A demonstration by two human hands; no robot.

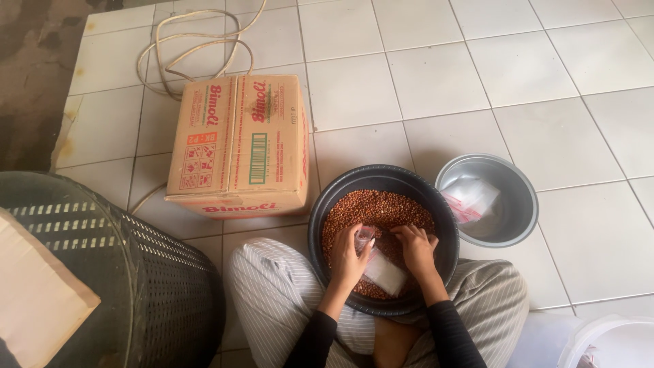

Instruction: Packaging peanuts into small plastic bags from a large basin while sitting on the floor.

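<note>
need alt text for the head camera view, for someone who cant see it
Seated on a white tiled floor, a person's left hand and right hand handle a small clear plastic bag over a dark basin of reddish peanuts, between a cardboard box and a metal bowl.

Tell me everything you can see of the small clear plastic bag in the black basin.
The small clear plastic bag is thin, transparent film, slightly crumpled. It lies tilted over the reddish-brown peanuts in the round black basin, mouth toward the upper left. The left hand pinches the mouth open; the right hand rests among the peanuts beside it. Its lower part looks whitish and flat; whether any peanuts are inside cannot be told.
</note>
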